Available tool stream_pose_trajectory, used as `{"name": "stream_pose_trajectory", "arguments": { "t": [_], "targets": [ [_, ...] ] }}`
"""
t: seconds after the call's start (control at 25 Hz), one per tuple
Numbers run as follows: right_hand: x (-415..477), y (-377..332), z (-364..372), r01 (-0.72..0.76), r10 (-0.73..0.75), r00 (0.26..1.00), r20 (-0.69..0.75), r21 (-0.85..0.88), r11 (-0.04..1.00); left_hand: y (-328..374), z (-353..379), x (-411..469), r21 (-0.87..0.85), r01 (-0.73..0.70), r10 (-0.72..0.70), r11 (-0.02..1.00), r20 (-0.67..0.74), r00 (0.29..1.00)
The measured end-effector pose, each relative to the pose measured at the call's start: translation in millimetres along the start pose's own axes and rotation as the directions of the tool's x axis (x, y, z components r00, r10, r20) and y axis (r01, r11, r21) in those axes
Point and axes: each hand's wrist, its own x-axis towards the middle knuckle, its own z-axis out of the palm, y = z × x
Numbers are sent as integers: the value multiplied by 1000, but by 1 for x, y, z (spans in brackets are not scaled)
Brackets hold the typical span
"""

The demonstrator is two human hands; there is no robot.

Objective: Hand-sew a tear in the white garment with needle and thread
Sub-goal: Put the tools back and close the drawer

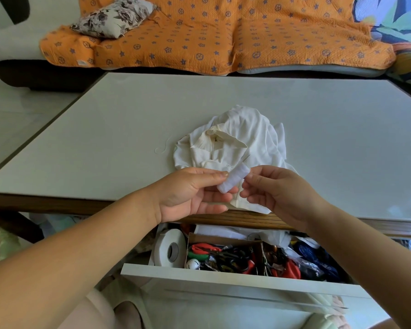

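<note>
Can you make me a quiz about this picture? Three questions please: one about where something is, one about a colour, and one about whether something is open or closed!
1. Where is the white garment?
A. on the table
B. on the floor
C. on a chair

2. What colour is the sofa cover?
A. green
B. orange
C. black

3. How is the drawer under the table?
A. pushed shut
B. pulled open
C. taken out and turned upside down

Answers:
1 A, because the garment lies crumpled on the tabletop.
2 B, because the cover is orange with small blue marks.
3 B, because the drawer sticks out and you can see the tape roll and tools inside it.
</note>
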Motion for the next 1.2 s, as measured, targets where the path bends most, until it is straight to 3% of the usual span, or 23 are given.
{"name": "stream_pose_trajectory", "arguments": {
  "t": [0.12,0.24,0.32,0.4,0.56,0.64,0.72,0.8,0.92,1.04,1.2],
  "targets": [
    [-2,5,9,38,-71,990,-121,-252,967,-5,6,3,6,-65,65,998,-84,994],
    [-6,8,15,-44,-5,987,-163,-296,954,-12,10,7,303,-219,289,928,-211,934],
    [-8,7,17,-107,88,989,-116,-174,979,-15,8,7,606,-301,507,737,-201,838],
    [-9,3,16,-168,167,983,-73,-15,986,-17,5,8,788,-335,659,516,-115,744],
    [-12,-2,13,-290,289,957,30,137,947,-25,0,12,900,-396,781,183,111,614],
    [-10,0,11,-340,338,940,36,122,933,-29,-1,14,911,-412,794,24,233,562],
    [-10,5,7,-382,382,924,10,58,922,-32,-2,12,897,-437,764,-66,328,556],
    [-13,12,2,-455,455,890,2,-31,890,-37,-4,6,875,-479,667,-72,399,629],
    [-23,37,-8,-567,578,816,16,-172,805,-49,-8,-3,884,-468,468,-1,414,781],
    [-31,58,-2,-637,657,754,21,-223,738,-54,-16,-7,903,-429,470,-19,387,793],
    [-16,74,10,-719,720,693,29,-50,694,-49,-16,-9,917,-399,532,8,334,778]
  ]
}}
